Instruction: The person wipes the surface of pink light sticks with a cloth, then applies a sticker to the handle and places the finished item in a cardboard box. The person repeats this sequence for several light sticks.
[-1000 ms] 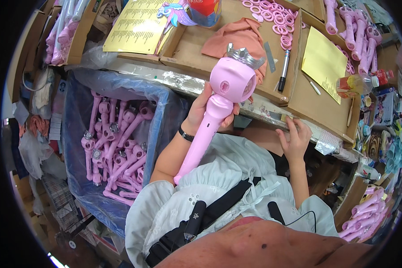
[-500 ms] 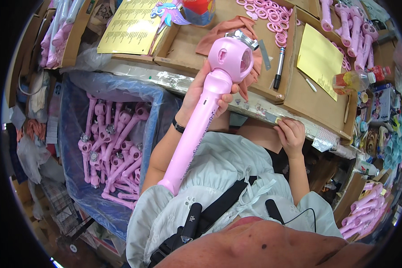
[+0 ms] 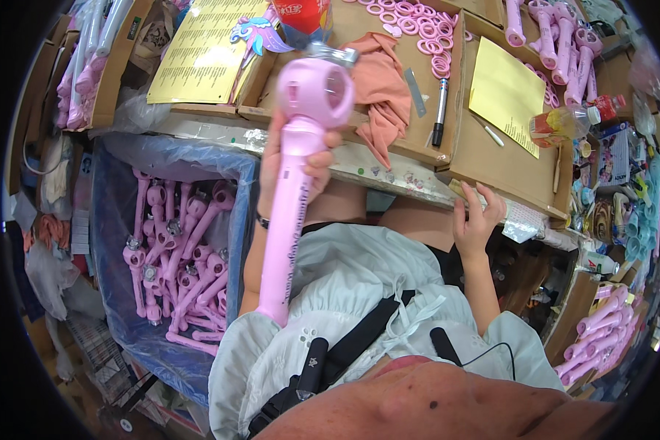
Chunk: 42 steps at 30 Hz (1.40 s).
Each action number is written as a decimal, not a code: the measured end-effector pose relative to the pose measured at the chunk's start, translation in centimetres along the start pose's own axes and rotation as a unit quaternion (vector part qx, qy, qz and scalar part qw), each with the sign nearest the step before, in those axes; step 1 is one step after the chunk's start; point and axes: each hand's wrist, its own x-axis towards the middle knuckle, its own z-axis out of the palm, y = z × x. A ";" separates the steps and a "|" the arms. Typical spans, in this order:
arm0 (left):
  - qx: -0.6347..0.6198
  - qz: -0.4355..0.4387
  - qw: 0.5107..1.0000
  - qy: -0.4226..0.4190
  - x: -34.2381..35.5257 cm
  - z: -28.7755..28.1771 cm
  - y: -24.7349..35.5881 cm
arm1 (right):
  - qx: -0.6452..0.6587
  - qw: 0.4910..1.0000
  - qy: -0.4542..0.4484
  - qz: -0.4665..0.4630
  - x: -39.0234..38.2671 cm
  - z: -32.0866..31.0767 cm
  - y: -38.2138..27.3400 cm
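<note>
My left hand (image 3: 270,171) is wrapped round the neck of a large pink toy wand (image 3: 287,227). The wand stands slanted, its round, windowed head uppermost and its lower end by my left sleeve. A shiny metallic piece (image 3: 334,54) sits on top of the head, blurred by motion. At the table edge, my right hand (image 3: 481,220) is raised with thumb and fingers apart, and I see nothing gripped in it. Beside its fingertips, a small yellowish piece (image 3: 457,187) lies on the edge.
A blue-lined bin (image 3: 251,198) at left holds several pink wands (image 3: 185,242). On the table are an orange cloth (image 3: 383,88), a black marker (image 3: 440,110), pink rings (image 3: 434,45), yellow sheets (image 3: 502,92) and a bottle (image 3: 557,125). More wands (image 3: 601,326) lie at right.
The wand and my left hand have moved left, and the wand is more upright. My right hand's fingers have opened from a pinch at the table edge. The whole view has shifted slightly.
</note>
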 end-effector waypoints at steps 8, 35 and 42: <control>0.145 0.142 0.979 0.030 -4.1 -0.5 3.5 | 0.206 0.977 -0.045 -0.041 9.2 3.3 -7.3; 0.519 0.377 0.761 0.091 -7.1 -1.7 0.0 | 0.528 0.659 -0.476 0.248 21.6 12.0 -5.1; 0.525 0.360 0.767 0.071 -6.7 -1.8 0.2 | 0.218 0.934 -0.256 0.121 18.6 8.0 -0.2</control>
